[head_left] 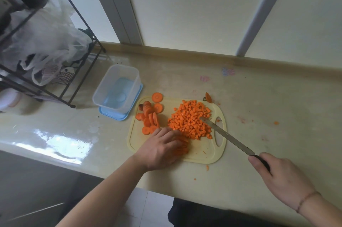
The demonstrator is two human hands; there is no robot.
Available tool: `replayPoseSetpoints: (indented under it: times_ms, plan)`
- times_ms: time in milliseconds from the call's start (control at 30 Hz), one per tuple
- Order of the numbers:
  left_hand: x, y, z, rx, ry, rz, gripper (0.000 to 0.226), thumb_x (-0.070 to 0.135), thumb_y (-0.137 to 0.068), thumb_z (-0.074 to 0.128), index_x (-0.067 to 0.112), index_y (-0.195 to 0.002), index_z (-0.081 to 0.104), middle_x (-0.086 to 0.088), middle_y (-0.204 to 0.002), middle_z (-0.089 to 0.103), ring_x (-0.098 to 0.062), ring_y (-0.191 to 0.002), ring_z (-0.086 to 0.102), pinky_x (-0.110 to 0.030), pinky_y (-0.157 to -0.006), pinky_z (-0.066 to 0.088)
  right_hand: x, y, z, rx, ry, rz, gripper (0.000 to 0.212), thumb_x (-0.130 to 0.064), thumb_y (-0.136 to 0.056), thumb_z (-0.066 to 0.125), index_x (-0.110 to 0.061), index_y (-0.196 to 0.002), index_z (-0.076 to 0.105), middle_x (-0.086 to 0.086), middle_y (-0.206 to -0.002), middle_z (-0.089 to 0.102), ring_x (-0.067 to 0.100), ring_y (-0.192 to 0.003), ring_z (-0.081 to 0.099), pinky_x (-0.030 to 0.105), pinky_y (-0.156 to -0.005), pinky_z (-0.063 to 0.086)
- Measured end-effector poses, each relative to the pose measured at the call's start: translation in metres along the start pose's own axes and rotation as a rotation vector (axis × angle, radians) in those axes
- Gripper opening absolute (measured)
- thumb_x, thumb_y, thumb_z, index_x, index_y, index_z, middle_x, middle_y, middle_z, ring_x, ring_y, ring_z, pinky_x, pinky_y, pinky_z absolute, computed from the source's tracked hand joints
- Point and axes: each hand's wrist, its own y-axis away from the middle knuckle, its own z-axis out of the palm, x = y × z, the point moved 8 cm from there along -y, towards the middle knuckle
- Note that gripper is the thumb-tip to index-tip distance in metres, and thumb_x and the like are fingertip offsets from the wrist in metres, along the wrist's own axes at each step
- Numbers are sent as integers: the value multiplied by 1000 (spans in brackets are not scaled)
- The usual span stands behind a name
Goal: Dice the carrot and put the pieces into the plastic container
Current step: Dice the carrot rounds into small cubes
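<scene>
Cutting board (pixel 201 154), pale yellow, lies at centre of the surface (pixel 268 101). On it, at 12 o'clock, a heap of diced carrot (pixel 190 119); at 9 o'clock, a loose cluster of carrot rounds (pixel 149 115), not yet diced, with one round just off the board's far edge. At the board's 6 o'clock, a short stack of carrot slices (pixel 182 146), blurred, lies under the left hand (pixel 162 148), whose fingers are bent down over it and hold it in place. Right hand (pixel 283 178), at 4 o'clock from the board, has its grip wrapped around the dark handle of a knife (pixel 227 137); the blade slants toward 10 o'clock, its tip touching the near edge of the dice heap. Plastic container (pixel 118 88), clear, open and with no carrot in it, stands on a blue lid at 10 o'clock, just beside the board. A wire rack (pixel 61 71) with plastic bags stands well apart at 9 o'clock. Handling, as judged: carrot is stiff, light and somewhat slick when cut; rounds tend to roll or slide, so best pinned flat from above with fingertips tucked back; dice scatter easily and are better gathered by scooping against the blade than picked singly.
</scene>
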Motion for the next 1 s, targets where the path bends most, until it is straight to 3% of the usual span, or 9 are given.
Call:
replayPoseSetpoints:
  times_ms: [233,433,733,900,1000]
  plan:
    - [1,0,6,51,9,-26,28,34,-88,71,14,-108,68,-8,-124,61,-27,-105,57,-40,-83,50,-4,-2,1,-9,13,-22,76,-86,-73,8,-22,-66,49,-2,-47,52,13,-42,47,32,-46,42]
    - [-3,1,11,3,60,-89,49,35,-86,71,13,-129,62,-5,-123,59,-22,-108,55,-34,-89,44,-9,1,3,-21,15,-27,68,-80,-80,14,-22,-64,47,1,-45,50,13,-42,48,33,-46,42]
    - [-11,0,14,-52,96,-174,53,44,-83,67,15,-128,63,-6,-126,58,-26,-109,57,-42,-87,50,-11,1,4,-17,30,-27,67,-80,-79,15,-24,-65,48,1,-44,50,12,-42,49,34,-46,43]
    - [-12,1,16,-57,84,-199,57,44,-80,70,16,-129,62,-4,-127,58,-23,-110,54,-42,-89,50,-14,1,3,-34,27,-14,59,-72,-80,22,-22,-65,48,3,-45,50,13,-44,50,33,-48,40]
    - [-11,0,16,-63,71,-205,61,46,-79,69,15,-131,61,-4,-125,59,-23,-109,54,-40,-88,51,-14,2,4,-27,22,-22,66,-77,-83,17,-21,-64,46,2,-46,50,14,-43,48,33,-46,41]
